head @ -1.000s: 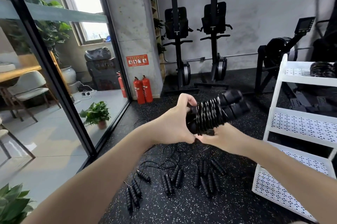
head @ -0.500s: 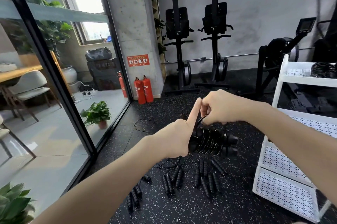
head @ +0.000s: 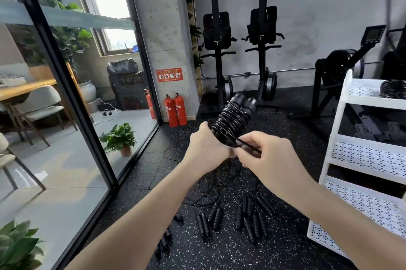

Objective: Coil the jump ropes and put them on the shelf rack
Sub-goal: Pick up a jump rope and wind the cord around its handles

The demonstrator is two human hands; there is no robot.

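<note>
Left hand [head: 207, 148] gripping the jump rope [head: 230, 122] handles, steadying the bundle. Right hand [head: 265, 155] pinching the cord [head: 248, 145], probably to tuck it in.

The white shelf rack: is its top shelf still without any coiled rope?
No, a coiled black rope already lies on the top shelf of the white shelf rack.
</note>
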